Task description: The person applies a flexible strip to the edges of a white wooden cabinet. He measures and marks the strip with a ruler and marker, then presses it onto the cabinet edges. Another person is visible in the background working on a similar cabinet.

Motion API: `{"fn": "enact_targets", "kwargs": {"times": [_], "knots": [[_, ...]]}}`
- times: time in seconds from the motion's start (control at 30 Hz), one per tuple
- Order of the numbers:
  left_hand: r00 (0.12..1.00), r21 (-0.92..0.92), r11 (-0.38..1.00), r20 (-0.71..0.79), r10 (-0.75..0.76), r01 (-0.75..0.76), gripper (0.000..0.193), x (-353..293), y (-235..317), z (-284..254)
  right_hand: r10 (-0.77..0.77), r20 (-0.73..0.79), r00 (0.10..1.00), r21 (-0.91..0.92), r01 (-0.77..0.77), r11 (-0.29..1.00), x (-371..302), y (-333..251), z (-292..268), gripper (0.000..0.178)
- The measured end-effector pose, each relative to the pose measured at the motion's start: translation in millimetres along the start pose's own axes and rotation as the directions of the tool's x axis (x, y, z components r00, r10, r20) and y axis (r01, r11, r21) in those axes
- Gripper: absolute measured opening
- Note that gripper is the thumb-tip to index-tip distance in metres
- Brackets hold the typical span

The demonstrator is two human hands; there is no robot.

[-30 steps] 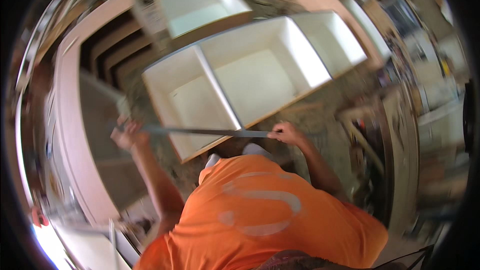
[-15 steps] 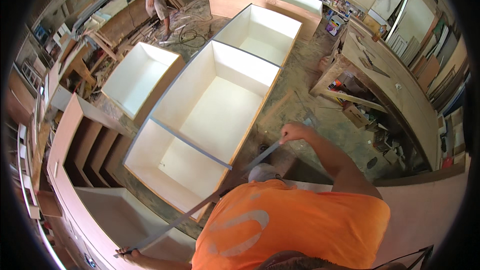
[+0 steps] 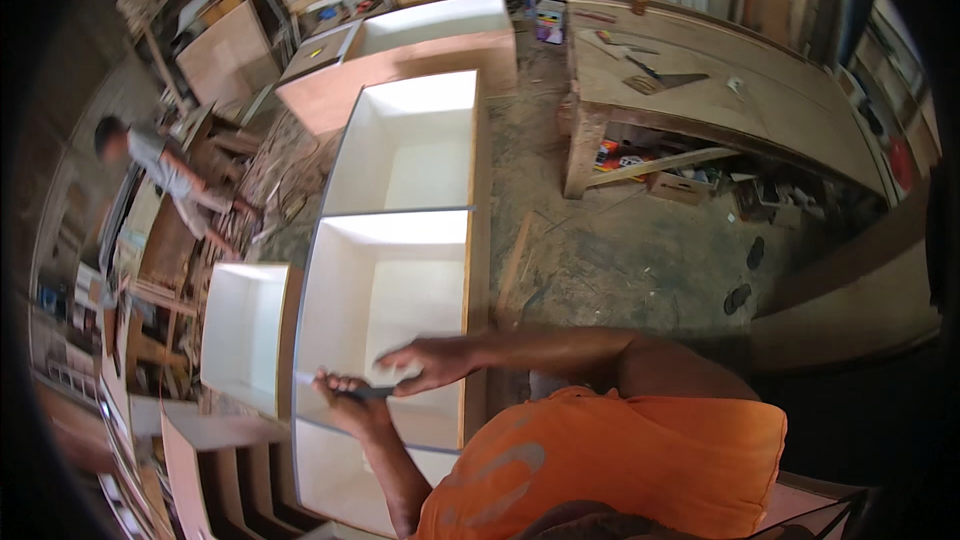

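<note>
My left hand [image 3: 352, 402] is closed around a slim dark grey tool [image 3: 375, 392] with a pale tip, too blurred to name its kind. Close beside it, my right hand [image 3: 432, 362] has its thumb and fingers apart near the tool's right end; whether it touches the tool I cannot tell. Both hands are above the long white-lined cabinet box [image 3: 330, 285], which lies with its compartments facing up. Grey strips run along its left edge and its dividers, while its right edge shows bare wood. My left forearm hides part of the near compartment.
A smaller white-lined box [image 3: 240, 330] stands left of the cabinet, with a shelved unit [image 3: 180, 455] nearer me. Another box [image 3: 400, 60] lies beyond. On the right, a workbench [image 3: 680, 90] holds a handsaw [image 3: 670, 80]. A person [image 3: 170, 170] bends among wood pieces at the left.
My hands have come together over the cabinet from far apart. The long grey strip stretched between them no longer shows there. My view has turned, and the other person now bends down.
</note>
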State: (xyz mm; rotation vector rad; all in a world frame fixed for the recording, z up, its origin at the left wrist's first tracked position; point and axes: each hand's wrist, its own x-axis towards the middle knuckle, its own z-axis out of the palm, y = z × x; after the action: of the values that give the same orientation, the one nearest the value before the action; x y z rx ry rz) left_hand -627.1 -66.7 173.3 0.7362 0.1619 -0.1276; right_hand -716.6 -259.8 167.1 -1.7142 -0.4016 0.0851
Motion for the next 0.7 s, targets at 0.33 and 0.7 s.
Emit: {"fn": "enact_targets", "kwargs": {"times": [0.33,0.7], "knots": [[0.986,0.017,0.986,0.026,0.163,-0.163,0.018,262.3,95.9,-30.9,0.213,-0.349,0.913,-0.286,-0.32,0.903,-218.8,39.9,-105.8,0.027],[0.836,0.777,0.551,-0.061,0.546,-0.304,0.015,426.8,235.6,-123.3,0.447,-0.814,-0.371,0.295,-0.927,-0.234,-618.4,27.8,-95.0,0.029]]}}
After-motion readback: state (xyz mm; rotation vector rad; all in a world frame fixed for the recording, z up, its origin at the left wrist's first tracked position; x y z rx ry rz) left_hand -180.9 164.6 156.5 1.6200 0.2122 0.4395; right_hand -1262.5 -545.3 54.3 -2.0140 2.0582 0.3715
